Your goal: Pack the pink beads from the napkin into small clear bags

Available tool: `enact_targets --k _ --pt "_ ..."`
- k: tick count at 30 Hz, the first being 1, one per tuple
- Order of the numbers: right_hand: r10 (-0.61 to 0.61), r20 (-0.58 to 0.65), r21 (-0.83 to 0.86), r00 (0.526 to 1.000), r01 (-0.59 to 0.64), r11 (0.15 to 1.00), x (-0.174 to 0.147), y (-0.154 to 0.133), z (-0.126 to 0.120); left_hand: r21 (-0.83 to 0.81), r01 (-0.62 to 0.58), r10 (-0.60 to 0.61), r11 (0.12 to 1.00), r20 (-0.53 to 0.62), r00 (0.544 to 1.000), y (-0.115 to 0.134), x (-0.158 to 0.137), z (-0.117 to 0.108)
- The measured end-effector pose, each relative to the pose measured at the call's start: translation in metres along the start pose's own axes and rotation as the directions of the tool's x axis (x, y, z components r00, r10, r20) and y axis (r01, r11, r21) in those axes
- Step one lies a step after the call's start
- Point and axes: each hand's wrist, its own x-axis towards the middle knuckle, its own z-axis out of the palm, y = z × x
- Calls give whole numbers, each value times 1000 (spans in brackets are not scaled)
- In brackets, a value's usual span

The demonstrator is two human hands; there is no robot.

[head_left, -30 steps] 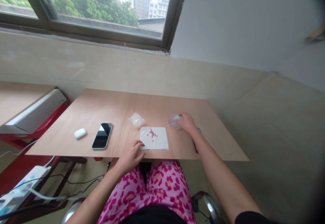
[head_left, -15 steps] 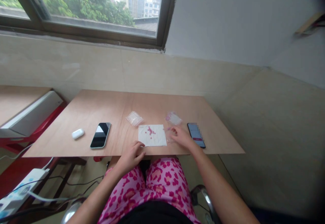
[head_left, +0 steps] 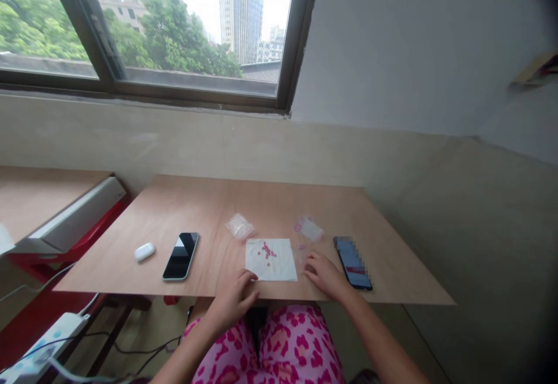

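A white sheet [head_left: 282,266] lies near the table's front edge, with several small pink-red beads [head_left: 268,251] clustered on its upper half. My left hand [head_left: 238,295] rests at the sheet's lower left corner, fingers loosely bent and thumb apart, holding nothing. To the right of the sheet lies a small clear plastic bag [head_left: 301,252] with a purple mark near its top. My right hand [head_left: 323,273] has its fingers curled together at the bag's lower end; its fingertips partly cover the bag. How firmly they grip it is hard to see.
Behind the sheet are a packet of clear bags [head_left: 240,227] and another with pink print [head_left: 310,229]. A phone [head_left: 181,257] and a white earbud case [head_left: 145,251] lie left; a second phone [head_left: 354,263] is right of my right hand. A power strip [head_left: 54,343] sits lower left.
My right hand has drawn toward me along the clear bag, from its upper part to its lower end. My left hand stays by the sheet's corner. The camera view has tilted up.
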Motion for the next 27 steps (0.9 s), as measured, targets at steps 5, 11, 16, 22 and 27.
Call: enact_targets --k 5,11,16,22,27 --pt "-23 -44 -2 999 23 1000 -2 -5 -1 -13 -9 9 1000 -6 1000 1 -1 0" --pt "64 -253 257 965 3 967 -6 -25 -13 -43 -19 18 999 -7 1000 11 -3 -2" --pt "152 -232 765 961 83 639 -9 -69 -15 -156 20 -25 988 -29 999 28 -5 -1" --pt "10 17 954 1000 -19 299 3 -129 26 -342 71 -146 937 -200 969 29 -2 1" --pt "-29 145 973 989 -137 185 15 -141 60 -331 119 -193 936 -201 961 17 1 3"
